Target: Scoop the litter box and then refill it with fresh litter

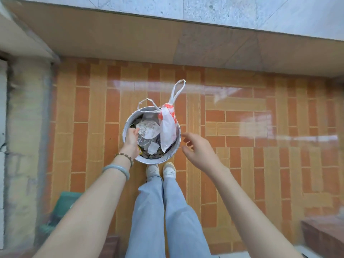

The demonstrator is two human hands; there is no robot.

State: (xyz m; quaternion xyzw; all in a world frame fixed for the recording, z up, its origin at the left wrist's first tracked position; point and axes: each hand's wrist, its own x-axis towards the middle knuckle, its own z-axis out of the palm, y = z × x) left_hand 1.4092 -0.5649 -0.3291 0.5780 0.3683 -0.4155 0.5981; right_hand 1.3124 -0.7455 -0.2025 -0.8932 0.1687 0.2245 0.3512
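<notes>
Right hand [197,148]: centre-right, fingers spread apart, holding nothing, just beside the bin [158,161]. Left hand [131,136]: centre, reaching over the bin's left rim among the rubbish; pinching something or only touching, cannot tell. Bag [167,125]: in the right half of the bin, loop handles standing above the far rim; resting or mid-drop, cannot tell. Litter box: not in view. Risks, judged: thin film likely to snag and split on hard rubbish, spilling any contents; liable to flop over the right rim if left leaning; left hand below, open to soiling; light bin prone to tipping if the rim gets pulled. Materials: bag of limp white film, orange print; bin round, grey sheet metal, holding crumpled paper, clear plastic and dark debris; floor [242,146] of glossy orange tile, brick-laid.
</notes>
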